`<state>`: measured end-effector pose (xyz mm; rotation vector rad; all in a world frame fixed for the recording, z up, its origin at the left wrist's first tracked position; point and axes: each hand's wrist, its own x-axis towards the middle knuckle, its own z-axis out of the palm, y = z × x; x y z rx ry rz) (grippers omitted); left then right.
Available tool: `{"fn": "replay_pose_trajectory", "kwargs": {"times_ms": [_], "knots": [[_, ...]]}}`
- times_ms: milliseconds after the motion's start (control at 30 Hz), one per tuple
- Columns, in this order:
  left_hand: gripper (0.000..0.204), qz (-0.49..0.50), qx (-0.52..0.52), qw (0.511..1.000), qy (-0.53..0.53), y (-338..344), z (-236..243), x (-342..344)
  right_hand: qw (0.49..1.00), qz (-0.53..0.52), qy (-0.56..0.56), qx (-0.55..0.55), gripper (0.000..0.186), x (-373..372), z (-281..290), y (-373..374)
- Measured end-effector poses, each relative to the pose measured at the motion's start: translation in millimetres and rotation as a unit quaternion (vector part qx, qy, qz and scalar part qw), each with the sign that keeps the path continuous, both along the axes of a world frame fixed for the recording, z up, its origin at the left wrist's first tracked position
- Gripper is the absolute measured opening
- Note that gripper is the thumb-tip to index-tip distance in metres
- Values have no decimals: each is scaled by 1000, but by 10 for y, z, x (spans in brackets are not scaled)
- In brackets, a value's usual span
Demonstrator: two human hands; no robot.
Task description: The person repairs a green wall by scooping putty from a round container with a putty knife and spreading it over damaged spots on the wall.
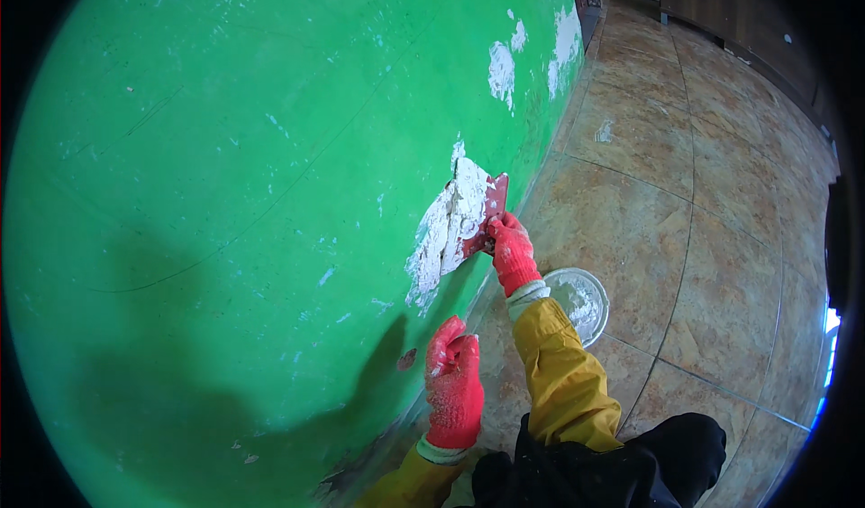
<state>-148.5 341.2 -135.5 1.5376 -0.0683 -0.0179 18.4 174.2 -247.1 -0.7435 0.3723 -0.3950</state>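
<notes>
My right hand, in a red glove dusted white, grips a reddish-brown putty knife. Its blade lies against the green wall, at the right side of a thick, rough patch of white putty. Putty smears the blade too. Lower down, my left hand is held close to the wall in a matching glove. Its fingers are curled in, and nothing shows between them. A round tub with white putty inside stands on the floor beside my right wrist, partly hidden by my sleeve.
Further along the wall are more white putty patches. Scratches and small chips mark the green paint. Brown stone-look tiles cover the floor, with a white smear on one. Dark wooden furniture stands at the far right.
</notes>
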Motion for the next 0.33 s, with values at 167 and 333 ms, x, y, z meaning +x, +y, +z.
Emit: {"fn": "replay_pose_trajectory", "kwargs": {"times_ms": [167,333], "knots": [[34,-6,-31,999,25,-21,23,13,999,-48,3,-6,13,-28,113,-83],[35,-13,-36,999,25,-18,67,-25,997,-68,-13,42,7,-91,-91,-291]]}}
